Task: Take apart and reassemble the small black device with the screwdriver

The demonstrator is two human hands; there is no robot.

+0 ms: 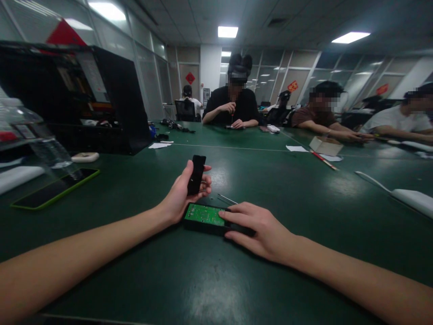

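Observation:
My left hand [182, 192] holds a flat black plate [196, 175] upright between thumb and fingers. Below it, a long black case [206, 228] lies on the green table [216, 280], with a green circuit board [206, 214] showing in its left part. My right hand [259, 225] grips the case's right end, and a fingertip touches the board's right edge. That hand hides much of the case's right part. Just behind the case, a thin metal rod [226, 198] lies partly hidden by my right hand.
At the left are a green-edged phone [56, 187], a clear bottle [43, 140] and a large black box [122, 99]. Across the table a person [233, 106] works; others sit at the right near an open carton [325, 146] and a red stick [324, 160].

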